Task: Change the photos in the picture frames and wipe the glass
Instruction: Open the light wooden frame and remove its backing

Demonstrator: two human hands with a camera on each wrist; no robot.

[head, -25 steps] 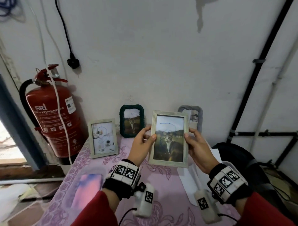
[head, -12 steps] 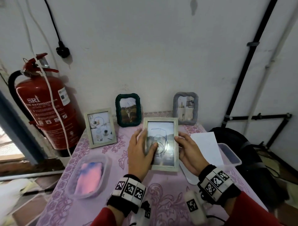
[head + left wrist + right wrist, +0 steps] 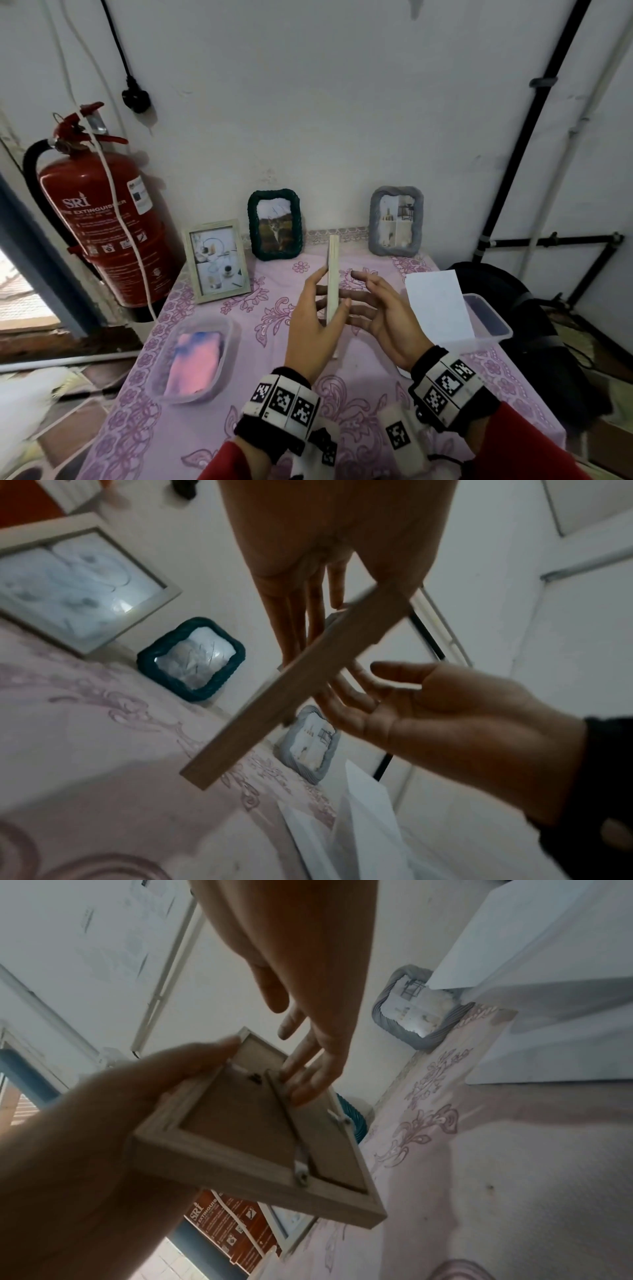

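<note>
Wooden frame (image 3: 333, 281), pinched edge-on by left hand (image 3: 317, 322), right hand (image 3: 383, 315) open behind it, hides tablecloth (image 3: 260, 342).

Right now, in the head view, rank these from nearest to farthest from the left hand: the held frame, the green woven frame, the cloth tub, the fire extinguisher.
From the left hand:
1. Held frame, edge-on, gripped in that hand.
2. Green woven frame at the wall and cloth tub at the table's left: too close to call.
3. Fire extinguisher, far left, off the table.
</note>
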